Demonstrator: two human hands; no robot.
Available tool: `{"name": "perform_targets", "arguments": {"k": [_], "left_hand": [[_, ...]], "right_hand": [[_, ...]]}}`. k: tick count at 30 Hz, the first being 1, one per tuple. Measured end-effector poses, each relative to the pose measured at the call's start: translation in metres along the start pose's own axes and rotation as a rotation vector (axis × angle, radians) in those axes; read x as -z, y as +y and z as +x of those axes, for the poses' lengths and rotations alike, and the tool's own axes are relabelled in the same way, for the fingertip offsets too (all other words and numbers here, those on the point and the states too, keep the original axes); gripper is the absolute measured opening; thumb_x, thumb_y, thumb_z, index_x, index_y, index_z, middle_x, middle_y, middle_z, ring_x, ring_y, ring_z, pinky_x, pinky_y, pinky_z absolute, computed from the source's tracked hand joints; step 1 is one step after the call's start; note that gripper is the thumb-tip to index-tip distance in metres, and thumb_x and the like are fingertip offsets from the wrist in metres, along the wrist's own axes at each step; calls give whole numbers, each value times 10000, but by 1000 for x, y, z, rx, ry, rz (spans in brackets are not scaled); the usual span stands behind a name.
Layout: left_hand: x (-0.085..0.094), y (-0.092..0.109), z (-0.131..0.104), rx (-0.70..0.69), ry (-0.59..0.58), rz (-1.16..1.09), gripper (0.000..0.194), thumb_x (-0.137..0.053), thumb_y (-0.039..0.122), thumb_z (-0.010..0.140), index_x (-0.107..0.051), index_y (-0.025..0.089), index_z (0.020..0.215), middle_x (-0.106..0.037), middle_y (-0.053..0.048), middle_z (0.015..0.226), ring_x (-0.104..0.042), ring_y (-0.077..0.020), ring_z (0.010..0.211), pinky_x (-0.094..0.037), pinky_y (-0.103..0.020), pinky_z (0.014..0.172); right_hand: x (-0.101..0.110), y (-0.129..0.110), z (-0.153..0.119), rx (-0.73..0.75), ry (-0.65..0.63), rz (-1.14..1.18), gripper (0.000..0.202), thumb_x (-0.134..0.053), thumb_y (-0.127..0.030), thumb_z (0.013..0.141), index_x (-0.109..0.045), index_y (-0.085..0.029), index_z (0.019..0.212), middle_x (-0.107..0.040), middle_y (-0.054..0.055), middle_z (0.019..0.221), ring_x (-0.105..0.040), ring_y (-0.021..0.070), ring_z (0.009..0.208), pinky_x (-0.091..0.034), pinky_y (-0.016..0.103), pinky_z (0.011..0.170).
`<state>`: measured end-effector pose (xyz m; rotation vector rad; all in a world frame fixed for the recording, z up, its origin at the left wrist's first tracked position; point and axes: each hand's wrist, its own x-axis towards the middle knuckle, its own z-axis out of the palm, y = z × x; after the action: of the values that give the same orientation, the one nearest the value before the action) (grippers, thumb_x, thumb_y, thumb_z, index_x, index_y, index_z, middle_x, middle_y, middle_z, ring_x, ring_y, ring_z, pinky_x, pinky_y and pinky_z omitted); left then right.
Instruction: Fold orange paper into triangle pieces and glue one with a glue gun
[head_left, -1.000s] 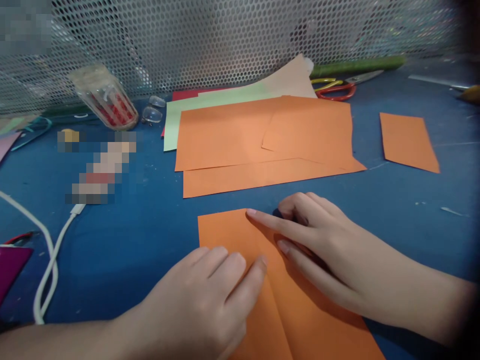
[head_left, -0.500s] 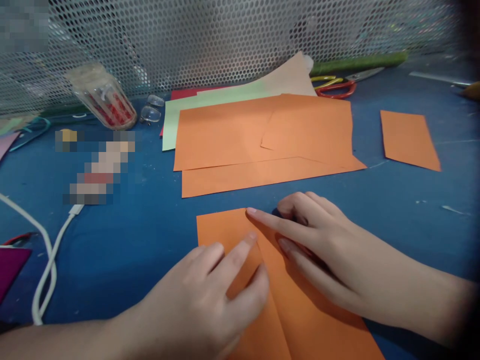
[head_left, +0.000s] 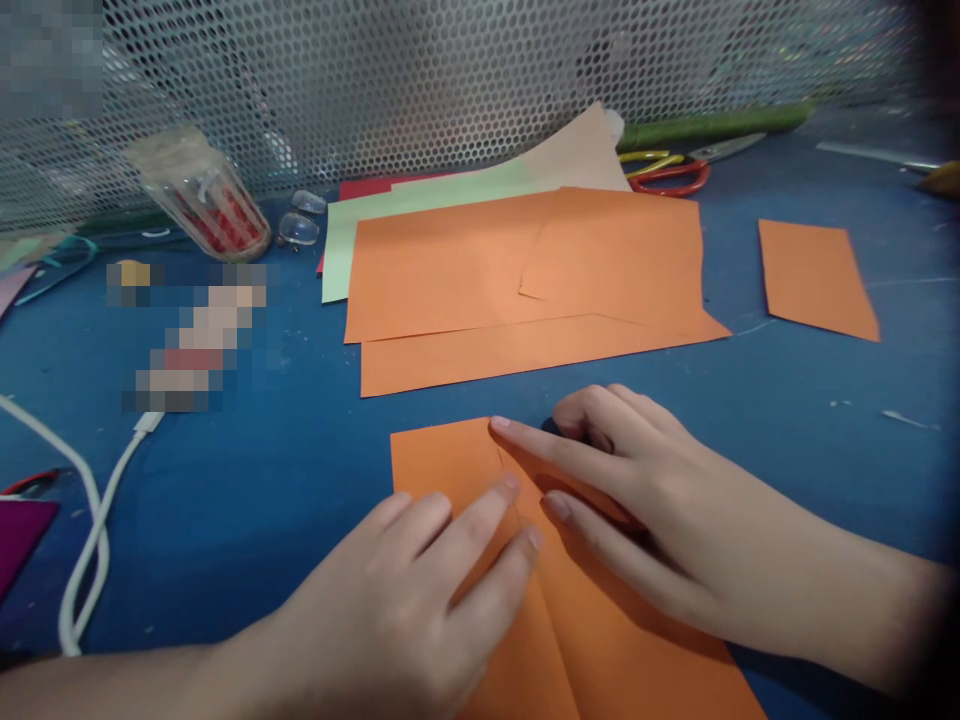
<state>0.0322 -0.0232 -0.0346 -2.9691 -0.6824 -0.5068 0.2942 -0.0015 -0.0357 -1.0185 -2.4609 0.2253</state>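
Observation:
On the blue tabletop in front of me lies an orange sheet of paper [head_left: 630,660], with a crease or folded edge running down from its top edge. My left hand [head_left: 420,590] rests on it, index finger and thumb stretched out along that line. At the top of the line, the index fingertip of my right hand [head_left: 652,490] presses down. The right thumb lies on the paper too, apart from the index finger, while its other fingers curl loosely. Neither hand grips the sheet. The sheet's lower end runs out of view.
Beyond my hands lie overlapping orange paper pieces [head_left: 450,270] on green paper [head_left: 337,250]. A small orange piece [head_left: 817,280] is at right. Scissors [head_left: 671,178] lie at the back, before a perforated screen [head_left: 450,80]. A jar [head_left: 202,195] and white cable [head_left: 94,540] are at left.
My left index finger and thumb have slid slightly down and straightened along the paper's line. The right thumb has shifted a little left. The right index fingertip stays at the top edge.

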Motion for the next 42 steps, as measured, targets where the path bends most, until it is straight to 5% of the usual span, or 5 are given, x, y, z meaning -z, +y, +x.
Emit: {"name": "perform_targets", "arguments": {"k": [2, 14, 23, 28, 42], "left_hand": [[1, -1, 2, -15, -65, -12, 409, -416, 39, 1075, -681, 82, 1383, -810, -182, 1332, -754, -255, 848, -619, -380, 704], [-10, 1, -6, 20, 81, 3, 408, -425, 50, 1046, -660, 94, 1377, -788, -202, 1323, -726, -278, 871, -558, -391, 675], [2, -2, 0, -20, -107, 22, 405, -448, 85, 1073, -652, 114, 1422, -783, -188, 1367, -716, -256, 904, -588, -381, 767], [-2, 0, -3, -20, 19, 79, 396, -395, 88, 1096, -656, 109, 1393, -807, -184, 1297, -694, -275, 840, -551, -403, 687], [-5, 5, -4, -8, 17, 126, 391, -448, 85, 1073, -668, 97, 1397, -803, -189, 1335, -615, -273, 813, -488, -407, 687]], "right_hand": [[-1, 0, 0, 2, 3, 6, 458, -464, -195, 1078, -728, -115, 1444, -631, 107, 933, -623, 217, 772, -634, 415, 657], [2, -1, -3, 35, 20, -45, 411, -490, -220, 1096, -737, -123, 1409, -668, 121, 971, -641, 221, 796, -624, 379, 644], [5, -1, -3, 67, 8, -119, 439, -446, -189, 1089, -716, -118, 1427, -688, 105, 954, -630, 214, 752, -585, 369, 623], [5, 0, 0, 102, -41, -154, 493, -450, -167, 1053, -702, -135, 1476, -670, 83, 921, -595, 219, 737, -560, 379, 617], [-6, -5, -8, -2, 12, -192, 534, -349, -187, 1104, -666, -166, 1533, -663, 93, 993, -550, 225, 797, -497, 410, 685]]}}
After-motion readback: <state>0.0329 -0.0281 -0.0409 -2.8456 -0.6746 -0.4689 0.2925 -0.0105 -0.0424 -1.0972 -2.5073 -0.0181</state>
